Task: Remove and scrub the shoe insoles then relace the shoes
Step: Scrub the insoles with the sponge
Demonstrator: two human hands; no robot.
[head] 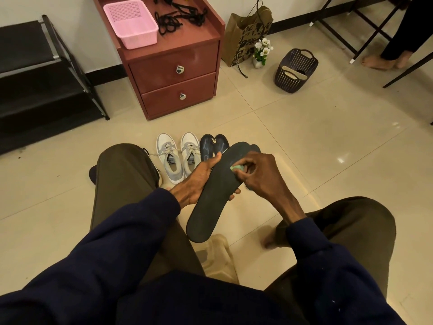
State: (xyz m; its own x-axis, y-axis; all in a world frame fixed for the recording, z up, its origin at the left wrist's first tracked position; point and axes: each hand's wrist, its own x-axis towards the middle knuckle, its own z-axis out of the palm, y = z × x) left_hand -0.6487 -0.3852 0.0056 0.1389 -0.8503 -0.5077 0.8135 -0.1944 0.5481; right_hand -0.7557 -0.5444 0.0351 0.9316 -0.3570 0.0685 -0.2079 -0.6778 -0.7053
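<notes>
I am holding a long black foam insole point(210, 195) in the air above the beige tiled floor point(304, 141), between my knees, its toe end pointing away from me. My left hand point(199, 179) is grasping it from underneath, with the thumb lying across its left edge and the fingertips showing past its right edge. My right hand point(257, 174) is pinching a small pale green scrubbing pad point(237, 168) and pressing it onto the insole's upper half.

Just beyond the insole, a dark blue patterned pair point(214, 144) is lying on the floor; I cannot tell whether these are shoes or insoles. Beside them on the left, a pair of grey and white laced sneakers point(178, 158) is standing with toes pointing away from me. A black shoe with a white sole point(157, 175) is peeking out from behind my left leg.

Farther off, a red-brown two-drawer cabinet point(178, 66) is standing against the wall. On its worktop, a pink perforated plastic basket point(131, 24) is sitting at the front left corner, and loose black laces point(180, 19) are lying toward the back right. To the cabinet's right, a brown printed paper bag point(248, 36) is leaning at the wall, a small pot of white flowers point(262, 51) is standing in front of it, and a dark woven plastic basket point(296, 70) is holding pale insoles.
</notes>
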